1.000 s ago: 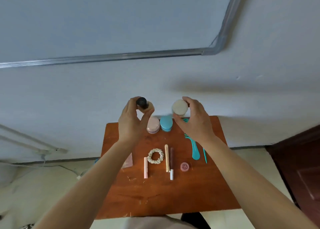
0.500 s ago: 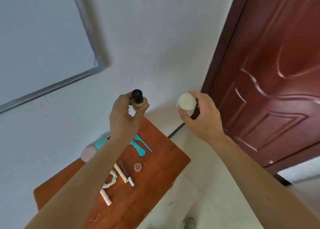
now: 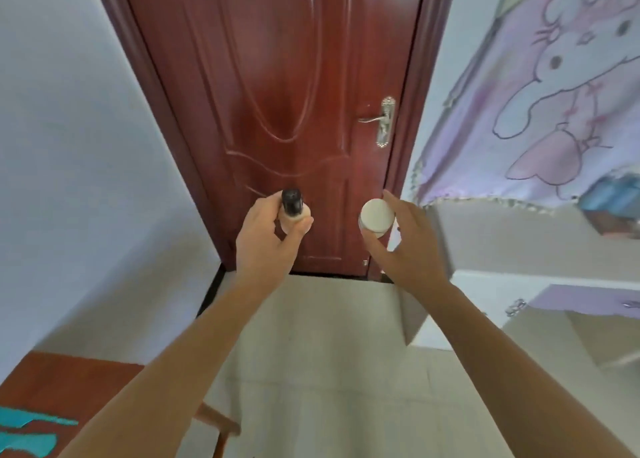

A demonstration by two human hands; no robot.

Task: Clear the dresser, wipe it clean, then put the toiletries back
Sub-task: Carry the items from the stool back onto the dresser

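Observation:
My left hand (image 3: 266,239) grips a small beige bottle with a black cap (image 3: 292,210), held upright in front of the door. My right hand (image 3: 408,239) holds a round jar with a cream lid (image 3: 376,215), fingers curled round its side. Both are held out at chest height over the floor. Only a corner of the wooden dresser top (image 3: 62,381) shows at the lower left, with teal combs (image 3: 31,430) lying on it. The other toiletries are out of view.
A dark red door (image 3: 277,94) with a metal handle (image 3: 379,120) stands straight ahead. A white bed frame with a purple drawer (image 3: 585,305) and a cartoon-print sheet (image 3: 554,94) is at the right. Pale tiled floor (image 3: 329,353) lies between.
The view has swung right, from the dresser to the door and bed. Both hands still hold the bottle and the jar; the dresser has slid to the lower left corner.

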